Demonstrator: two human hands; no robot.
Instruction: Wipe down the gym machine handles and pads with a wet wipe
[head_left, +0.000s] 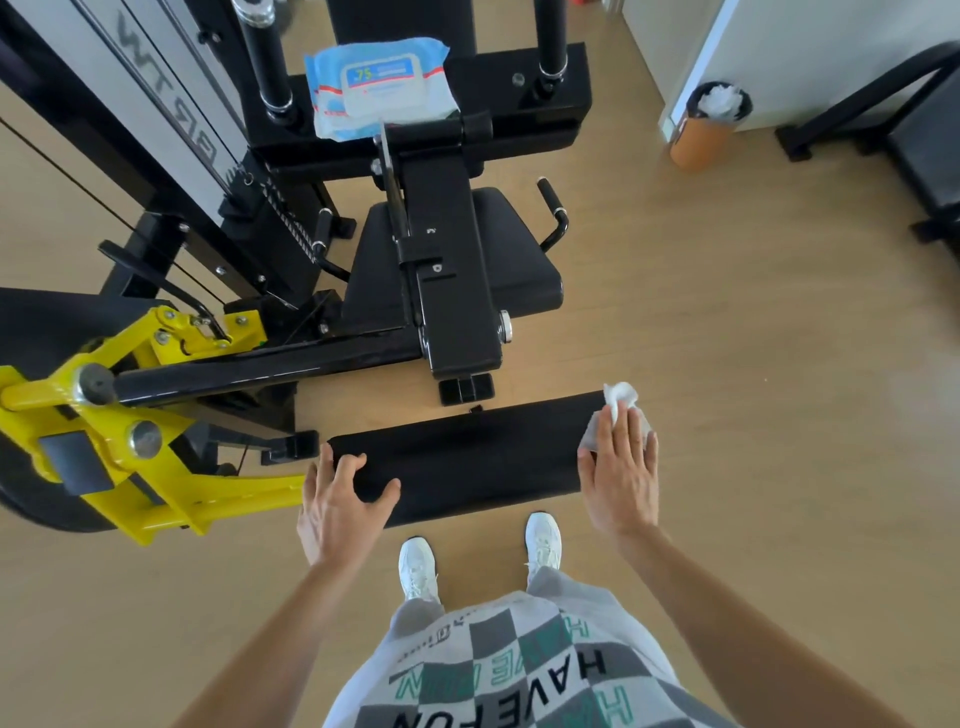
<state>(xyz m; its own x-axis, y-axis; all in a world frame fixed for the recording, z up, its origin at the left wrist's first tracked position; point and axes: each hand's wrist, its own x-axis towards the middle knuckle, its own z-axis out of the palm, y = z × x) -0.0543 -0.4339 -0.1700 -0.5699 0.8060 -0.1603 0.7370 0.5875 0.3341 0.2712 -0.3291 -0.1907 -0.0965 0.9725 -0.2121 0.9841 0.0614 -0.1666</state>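
A long black roller pad (478, 457) lies crosswise in front of me on the gym machine. My left hand (340, 501) grips its left end, fingers curled over the top. My right hand (621, 467) lies flat on the pad's right end and presses a crumpled white wet wipe (618, 402) against it; part of the wipe sticks out beyond my fingertips. Further back are the black seat pad (519, 249) and two short black side handles (553, 208) (322, 228).
A blue pack of wet wipes (379, 83) rests on the machine's upper frame. The yellow lever arm (130, 415) and weight stack are at left. An orange bin (706, 124) with used wipes stands on the wooden floor at right, near another black bench (924, 145).
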